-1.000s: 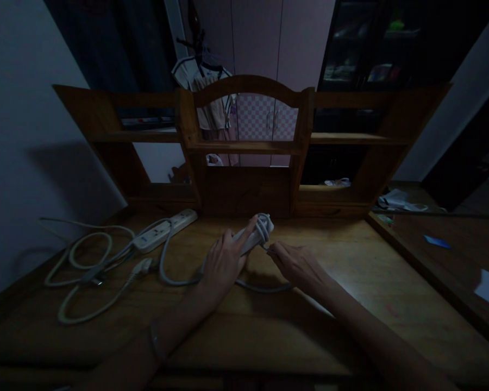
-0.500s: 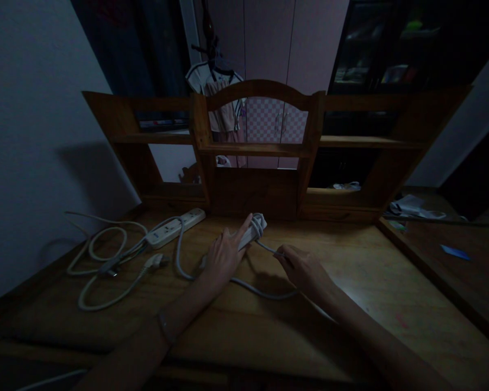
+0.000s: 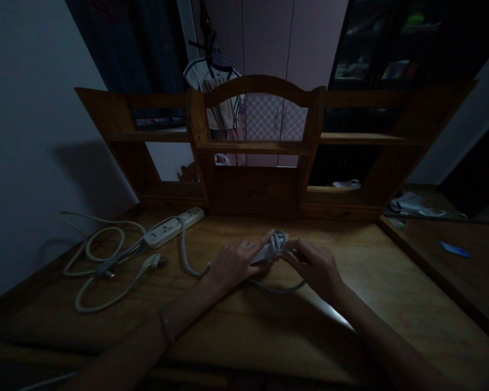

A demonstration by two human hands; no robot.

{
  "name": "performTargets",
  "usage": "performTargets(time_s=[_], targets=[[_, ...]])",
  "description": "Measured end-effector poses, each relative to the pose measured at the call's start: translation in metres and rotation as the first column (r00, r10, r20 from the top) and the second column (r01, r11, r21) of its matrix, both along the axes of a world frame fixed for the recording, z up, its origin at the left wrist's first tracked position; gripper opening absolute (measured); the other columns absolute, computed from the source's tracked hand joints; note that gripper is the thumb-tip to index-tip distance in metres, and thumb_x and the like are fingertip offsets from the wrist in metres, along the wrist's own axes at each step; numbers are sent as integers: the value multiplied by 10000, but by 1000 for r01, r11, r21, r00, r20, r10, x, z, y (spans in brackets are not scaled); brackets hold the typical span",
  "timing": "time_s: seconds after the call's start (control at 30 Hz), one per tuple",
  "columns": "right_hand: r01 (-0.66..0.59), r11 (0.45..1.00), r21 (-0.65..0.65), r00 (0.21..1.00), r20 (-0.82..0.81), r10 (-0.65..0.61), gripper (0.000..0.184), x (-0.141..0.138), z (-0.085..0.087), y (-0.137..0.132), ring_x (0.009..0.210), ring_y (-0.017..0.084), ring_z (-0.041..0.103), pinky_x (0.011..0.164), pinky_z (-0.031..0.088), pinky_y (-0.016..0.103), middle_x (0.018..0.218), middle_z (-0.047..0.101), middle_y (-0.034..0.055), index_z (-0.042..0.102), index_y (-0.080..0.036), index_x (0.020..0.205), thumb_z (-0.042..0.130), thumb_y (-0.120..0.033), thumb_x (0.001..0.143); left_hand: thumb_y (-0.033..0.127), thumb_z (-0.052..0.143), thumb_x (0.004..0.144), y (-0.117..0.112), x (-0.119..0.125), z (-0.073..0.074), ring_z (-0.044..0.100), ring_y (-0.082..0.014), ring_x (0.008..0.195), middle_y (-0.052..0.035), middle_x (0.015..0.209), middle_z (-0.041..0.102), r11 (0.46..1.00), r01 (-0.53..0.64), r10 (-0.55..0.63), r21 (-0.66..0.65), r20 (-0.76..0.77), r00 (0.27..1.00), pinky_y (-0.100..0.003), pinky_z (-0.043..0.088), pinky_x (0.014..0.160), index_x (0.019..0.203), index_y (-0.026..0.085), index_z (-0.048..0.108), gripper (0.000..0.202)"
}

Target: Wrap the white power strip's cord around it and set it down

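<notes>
My left hand [image 3: 234,264] is wrapped round a pale power strip [image 3: 263,254], its far end angled up to the right above the desk. Turns of grey cord [image 3: 277,241] circle that far end. Just right of it, my right hand [image 3: 315,269] pinches the cord close to the windings. A loop of the same cord hangs below both hands, and another stretch runs left over the desk. Most of the strip is hidden by my left fingers.
A second, white power strip [image 3: 173,227] lies at the left with coiled cable and a plug [image 3: 155,262] near it. A wooden shelf unit [image 3: 256,190] stands along the back of the desk [image 3: 370,277]. A blue card [image 3: 455,250] lies on the surface at far right.
The held strip has shifted right and toward me, tilting flatter. My right hand has come up close to the windings, so the cord span between them is shorter.
</notes>
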State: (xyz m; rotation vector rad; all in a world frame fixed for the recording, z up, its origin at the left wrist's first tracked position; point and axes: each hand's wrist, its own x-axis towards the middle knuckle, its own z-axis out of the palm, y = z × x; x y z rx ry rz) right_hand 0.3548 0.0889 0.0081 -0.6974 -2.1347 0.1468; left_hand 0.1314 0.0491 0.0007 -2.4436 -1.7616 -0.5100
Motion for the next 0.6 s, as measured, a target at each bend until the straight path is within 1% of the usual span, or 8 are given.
performTargets(time_s=[0.07, 0.13, 0.2, 0.27, 0.37, 0.43, 0.5, 0.6], targets=[[44, 996, -80, 996, -72, -50, 266, 6, 5, 4, 513, 98, 438, 502, 341, 226, 616, 502, -38, 596, -196, 929, 689, -428, 839, 592, 530, 853, -2, 1, -4, 604, -278, 872, -113, 988, 607, 999, 35, -34, -6, 11, 999, -322, 433, 744, 1471, 297, 320, 717], [50, 983, -174, 992, -107, -69, 359, 12, 11, 8, 518, 98, 414, 484, 327, 224, 616, 482, -42, 576, -190, 888, 741, -484, 765, 589, 535, 848, -3, 2, -7, 607, -304, 912, -145, 1044, 616, 998, 63, -63, 2, 18, 998, -340, 442, 755, 1414, 237, 419, 676], [-12, 962, -274, 994, -110, -19, 412, 17, 15, 12, 544, 99, 419, 479, 325, 220, 659, 506, -28, 560, -186, 838, 774, -513, 708, 579, 539, 848, -5, 2, -7, 611, -314, 925, -157, 1066, 621, 994, 105, -106, 13, 15, 994, -351, 452, 760, 1353, 212, 484, 626], [-117, 914, -387, 988, -138, 68, 432, 19, 20, 14, 552, 95, 425, 470, 321, 212, 670, 507, -27, 538, -183, 778, 797, -511, 671, 582, 550, 839, -7, 2, -6, 618, -317, 913, -159, 1054, 631, 985, 170, -170, 20, -3, 986, -360, 464, 759, 1322, 212, 509, 610], [-254, 802, -541, 962, -229, 150, 426, 19, 25, 14, 515, 84, 422, 443, 307, 198, 611, 472, -45, 516, -176, 720, 805, -484, 665, 607, 545, 830, -13, 4, -4, 634, -316, 896, -167, 1022, 650, 950, 311, -309, 44, -41, 950, -368, 485, 756, 1293, 219, 536, 604], [-325, 721, -612, 942, -279, 187, 402, 19, 27, 13, 505, 81, 432, 443, 313, 194, 592, 477, -45, 524, -168, 705, 809, -450, 672, 616, 540, 830, -18, 8, -4, 645, -308, 904, -169, 1011, 664, 905, 414, -411, 102, -45, 910, -368, 496, 774, 1272, 224, 551, 591], [-405, 618, -674, 913, -327, 242, 380, 19, 27, 15, 515, 79, 441, 460, 329, 194, 598, 499, -38, 538, -160, 698, 826, -405, 663, 618, 520, 842, -23, 13, -6, 656, -300, 896, -173, 986, 677, 825, 511, -510, 241, -71, 857, -377, 509, 778, 1227, 202, 572, 569], [-493, 458, -740, 868, -383, 315, 346, 23, 23, 21, 508, 68, 408, 466, 306, 186, 583, 497, -43, 563, -152, 705, 822, -380, 676, 589, 443, 890, -29, 16, -7, 670, -288, 865, -174, 953, 689, 674, 592, -601, 441, -138, 787, -388, 535, 743, 1163, 142, 568, 539]])
